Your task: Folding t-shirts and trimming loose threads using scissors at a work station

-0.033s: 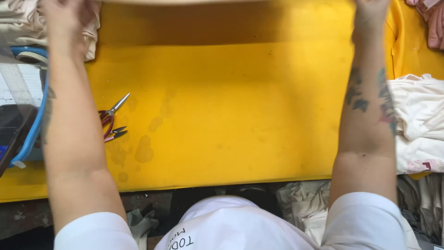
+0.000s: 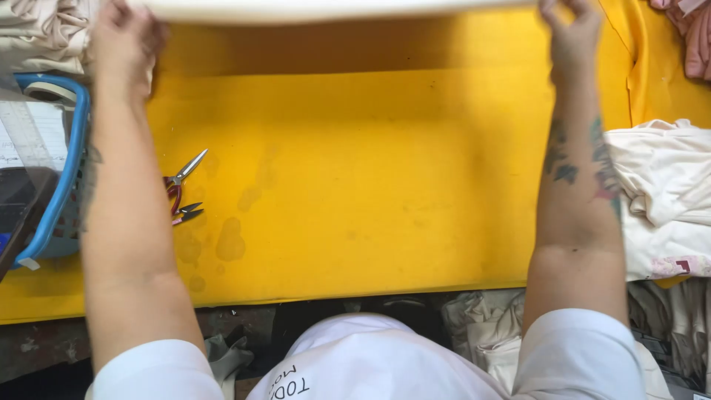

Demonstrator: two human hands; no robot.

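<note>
A pale cream piece of fabric (image 2: 333, 9) stretches across the top edge of the head view, held up above the yellow table cover (image 2: 370, 185). My left hand (image 2: 122, 41) grips its left end and my right hand (image 2: 570, 33) pinches its right end. Both arms reach straight forward over the table. Most of the fabric is out of frame. It casts a shadow band on the yellow surface below it.
Red-handled snips (image 2: 181, 185) lie beside my left forearm. A blue-rimmed basket (image 2: 63, 148) stands at the left edge. Cream garments (image 2: 666, 192) are piled at the right, pink cloth (image 2: 692, 37) lies at the top right, and more cream cloth (image 2: 37, 30) at the top left.
</note>
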